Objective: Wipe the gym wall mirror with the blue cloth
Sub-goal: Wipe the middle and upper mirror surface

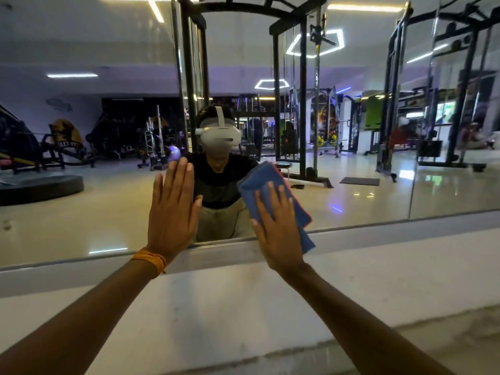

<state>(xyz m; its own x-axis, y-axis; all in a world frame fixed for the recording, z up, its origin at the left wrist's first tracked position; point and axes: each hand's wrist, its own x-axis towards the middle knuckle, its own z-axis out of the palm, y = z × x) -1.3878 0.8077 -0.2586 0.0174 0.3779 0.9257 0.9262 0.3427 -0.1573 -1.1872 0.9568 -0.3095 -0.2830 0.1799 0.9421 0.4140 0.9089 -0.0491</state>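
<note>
The wall mirror (94, 207) fills the upper view and reflects the gym floor and machines. My right hand (277, 226) lies flat on a folded blue cloth (263, 178), pressing it against the glass just above the mirror's lower edge. The cloth sticks out above and to the right of my fingers. My left hand (173, 209) rests flat on the bare glass to the left, fingers straight and together, with an orange band on the wrist. It holds nothing.
A metal strip (378, 226) runs along the mirror's bottom edge, above a pale wall ledge (351, 280). A person wearing a headset is reflected between my hands. A vertical seam (414, 169) joins two mirror panels at the right.
</note>
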